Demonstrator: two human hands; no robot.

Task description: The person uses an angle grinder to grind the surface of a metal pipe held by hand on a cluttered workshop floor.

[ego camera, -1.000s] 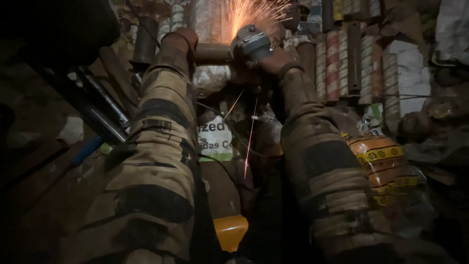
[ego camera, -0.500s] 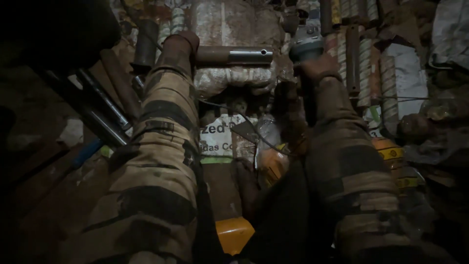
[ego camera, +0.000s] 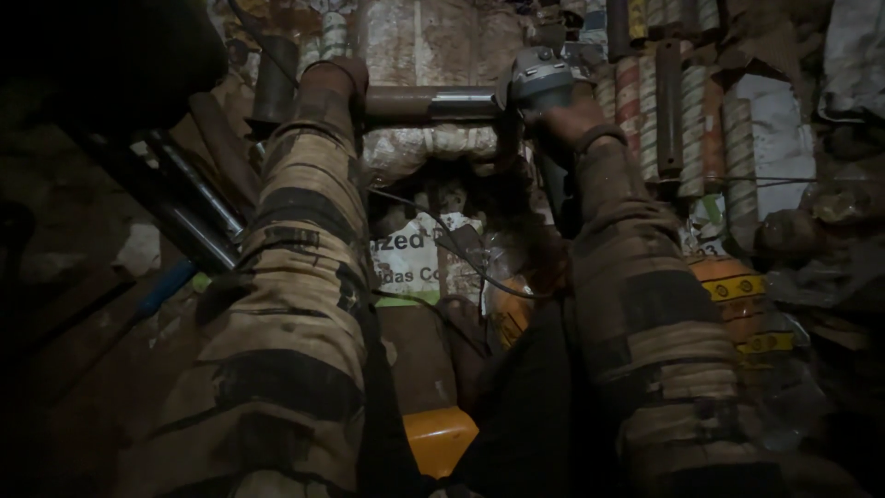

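one metal pipe, long axis level across the view, one end toward the left hand, the other toward the angle grinder. bright, bare stretch on the half nearer the grinder, rusty brown on the rest. left hand clenched around the pipe's left end, mostly hidden under the cuff of a striped, grimy sleeve. right hand clenched on the one angle grinder, just at the pipe's right end; grey gear head up beside the pipe, dark body running down below it toward the wearer. cannot tell whether the disc touches the pipe. two sleeves, one each side of the pipe.

below the pipe: one white sack bulging under it, one printed white bag lower, a thin dark cable looping across. further below, one orange block at the bottom edge. right of the pipe: a row of about six upright wrapped rolls, then a stack of orange discs beneath them. left of the pipe: two dark steel tubes leaning aslant, one short dark cylinder upright beside the left hand.
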